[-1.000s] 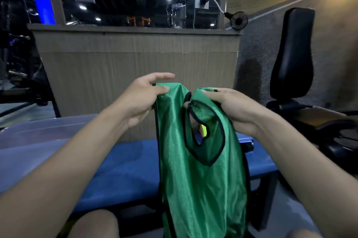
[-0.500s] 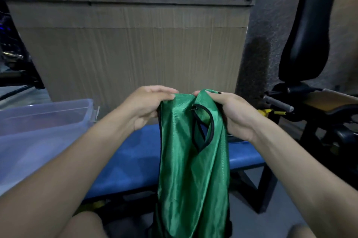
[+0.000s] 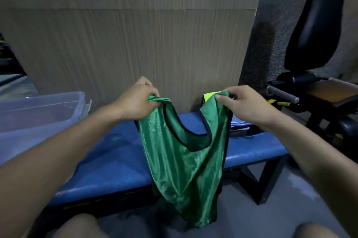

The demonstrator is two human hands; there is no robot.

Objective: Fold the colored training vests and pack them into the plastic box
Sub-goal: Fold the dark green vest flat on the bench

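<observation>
Green vest held up by both shoulder straps

Left hand [image 3: 135, 100] and right hand [image 3: 245, 105] each pinch one strap of the green vest [image 3: 182, 164], fingers curled tight on the fabric, so it hangs down between them in front of the blue worktop [image 3: 108, 162]. Clear plastic box [image 3: 38, 114] sits way off to the left of the left hand.

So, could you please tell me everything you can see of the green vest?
The green vest is shiny, mesh-like fabric with black trim round the neck and armholes. It hangs unfolded in front of the blue bench, spread open by its shoulder straps: the left hand grips one strap, the right hand pinches the other. Its body drapes creased below the bench edge.
</observation>
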